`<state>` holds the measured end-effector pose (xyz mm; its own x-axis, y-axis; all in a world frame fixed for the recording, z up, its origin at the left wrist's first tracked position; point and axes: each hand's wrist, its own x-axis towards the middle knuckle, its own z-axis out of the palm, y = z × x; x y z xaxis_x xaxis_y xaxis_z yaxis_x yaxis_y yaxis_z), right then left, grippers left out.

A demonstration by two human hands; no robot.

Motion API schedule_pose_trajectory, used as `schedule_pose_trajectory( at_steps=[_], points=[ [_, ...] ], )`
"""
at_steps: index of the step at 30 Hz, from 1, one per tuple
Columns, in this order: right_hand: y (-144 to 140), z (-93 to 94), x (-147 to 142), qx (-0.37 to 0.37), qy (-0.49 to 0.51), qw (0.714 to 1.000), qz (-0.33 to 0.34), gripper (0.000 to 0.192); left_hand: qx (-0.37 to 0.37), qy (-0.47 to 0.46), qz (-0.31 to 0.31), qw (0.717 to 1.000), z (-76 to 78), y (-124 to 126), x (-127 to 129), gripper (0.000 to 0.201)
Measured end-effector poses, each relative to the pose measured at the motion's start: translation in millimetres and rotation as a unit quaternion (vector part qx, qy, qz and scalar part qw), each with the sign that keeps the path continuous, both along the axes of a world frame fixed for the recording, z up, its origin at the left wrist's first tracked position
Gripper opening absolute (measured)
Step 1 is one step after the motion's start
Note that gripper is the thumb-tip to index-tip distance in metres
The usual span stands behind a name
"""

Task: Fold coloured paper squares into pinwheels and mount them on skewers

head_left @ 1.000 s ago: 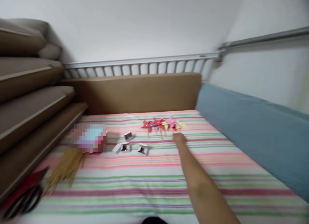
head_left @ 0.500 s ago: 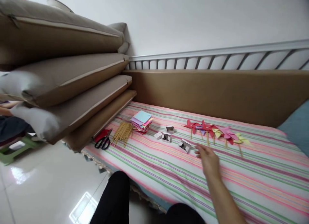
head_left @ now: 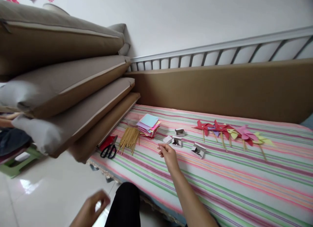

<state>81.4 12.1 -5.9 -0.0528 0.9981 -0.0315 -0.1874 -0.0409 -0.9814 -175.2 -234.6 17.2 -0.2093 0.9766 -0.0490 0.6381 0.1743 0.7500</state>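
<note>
Nearest, at the bottom edge: left hand (head_left: 91,207) hovering over the glossy white floor (head_left: 41,194), fingers loosely curled, grasping nothing, beside a black-trousered knee (head_left: 123,204). Further out, right hand (head_left: 168,154) stretched over the striped bedcover (head_left: 220,184), fingers bent inward with thumb close to forefinger; cannot tell whether anything small sits pinched between them. Just beyond the right hand's fingertips, a cluster of small white boxes: one pair (head_left: 173,141) close to the knuckles, a third box (head_left: 180,132) slightly behind, a fourth (head_left: 198,149) off to the right, lying open. Left of the hand, a bundle of thin wooden sticks (head_left: 129,139) fanned on the cover, with black scissors (head_left: 109,150) resting on something red at the bed's edge. Just behind the sticks, a stack of coloured paper squares (head_left: 148,124), light blue sheet on top. Off to the right and well apart from the hand, a row of paper pinwheels (head_left: 232,132) on sticks, red, pink and yellow, lying flat on the stripes. At left, tan cushions (head_left: 68,80) piled in layers, leaning over the bed's end. Behind everything, a brown padded backrest (head_left: 220,90), then a grey metal rail (head_left: 220,52) against the white wall.
</note>
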Motion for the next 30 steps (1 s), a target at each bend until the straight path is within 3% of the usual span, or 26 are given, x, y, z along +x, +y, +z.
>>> schedule_pose_trajectory(
  at_steps=[3, 5, 8, 11, 14, 17, 30],
  points=[
    [5.9, -7.7, 4.0, -0.017, 0.014, 1.000, -0.012, 0.034, 0.216, 0.104, -0.042, 0.970, 30.7, 122.2, -0.8, 0.018],
    [10.0, -7.5, 8.3, -0.022, 0.018, 0.999, -0.014, 0.032, 0.285, 0.162, -0.102, 0.939, 45.4, 200.9, 9.9, 0.017],
    [13.0, -2.1, 15.2, -0.025, 0.019, 0.999, -0.014, 0.030, 0.269, 0.246, -0.186, 0.913, 57.6, 293.4, 31.4, 0.021],
    [10.7, 3.9, 19.5, -0.024, 0.018, 1.000, -0.003, 0.028, 0.196, 0.295, -0.258, 0.899, 62.9, 352.5, 45.8, 0.032],
    [5.6, 7.7, 19.1, -0.028, 0.018, 0.999, 0.012, 0.026, 0.136, 0.310, -0.315, 0.887, 64.0, 385.4, 49.0, 0.044],
    [1.5, 8.3, 15.9, -0.036, 0.005, 0.999, 0.026, 0.023, 0.086, 0.317, -0.343, 0.880, 62.4, 400.3, 46.3, 0.049],
    [-2.3, -0.4, 9.3, -0.013, -0.049, 0.997, 0.060, 0.024, 0.030, 0.271, -0.353, 0.895, 59.2, 416.8, 28.2, 0.034]
  ],
)
